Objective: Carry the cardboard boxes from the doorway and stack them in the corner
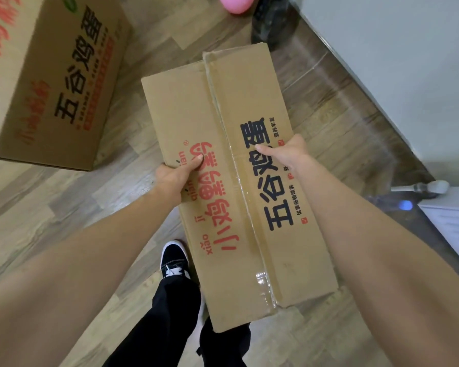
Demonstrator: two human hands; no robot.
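- I see a long, flat cardboard box [239,186] held out in front of me, above the wooden floor [64,207], its far end pointing toward the wall [382,62] and its near end over my legs.
- My left hand [174,178] has its grip closed on the box's left edge, thumb pressed on top over the red lettering, the fingers hidden underneath.
- My right hand [289,152] is clamped on the right edge the same way, thumb lying on the black characters (the rest of the fingers wrap out of sight below).
- The box's top flaps meet along a seam sealed with clear tape, and the right flap sits slightly higher than the left.
- A second, larger cardboard box [61,83] stands on the floor to the left, well apart from the one I carry, showing the same black printing on its side.
- At the top edge lies a pink round thing [235,4], and near it a dark bag [268,25] against the wall.
- Below the box, a black shoe [174,258] with white laces and black trousers [157,319] show.
- A white door [456,234] with a stopper [429,188] sits at the right.
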